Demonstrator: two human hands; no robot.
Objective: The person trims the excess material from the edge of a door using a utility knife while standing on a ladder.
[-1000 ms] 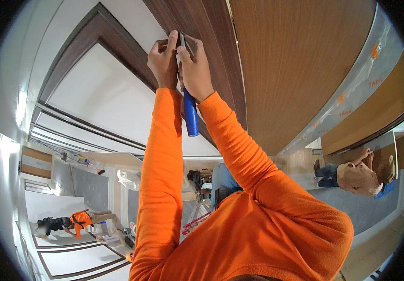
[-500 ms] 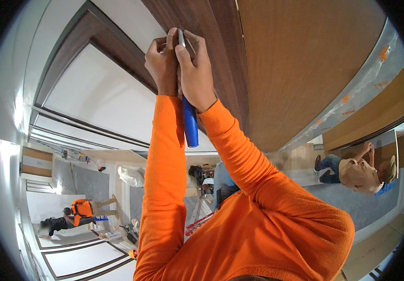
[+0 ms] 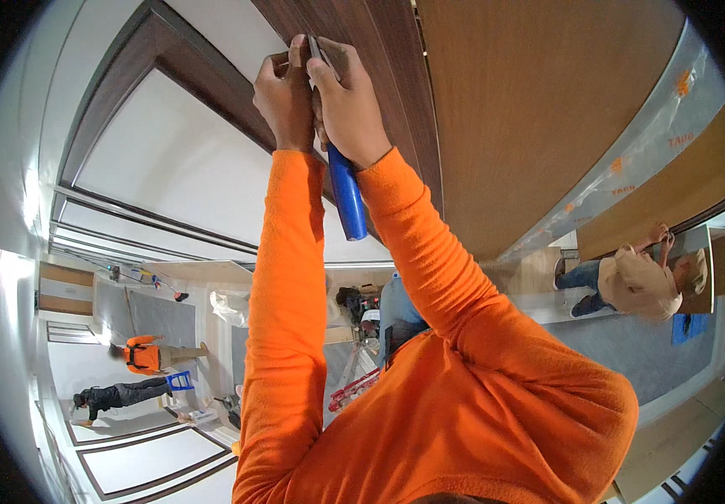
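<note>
A tool with a blue handle [image 3: 346, 197] and a narrow metal end is raised against the dark wood trim [image 3: 388, 92]. My right hand [image 3: 350, 109] is closed around its upper part, thumb laid along the metal, while the handle hangs down past my wrist. Close beside it, my left hand [image 3: 285, 109] is closed, with its fingertips pinched near the tool's tip at the trim. What the left fingers pinch is too small to make out. The tool's exact kind cannot be told, since both hands cover its middle.
A wide brown panel [image 3: 522, 109] adjoins the trim, with plastic film [image 3: 602, 185] to its right. White dark-framed panels [image 3: 169, 143] stand left. One person [image 3: 640, 281] works at the right; two people, one in orange [image 3: 146, 356], are at the lower left. Tools [image 3: 367, 315] lie below me.
Both hands and the tool have shifted slightly up and left in view, and the handle now tilts more to the right. The two people at lower left have moved apart.
</note>
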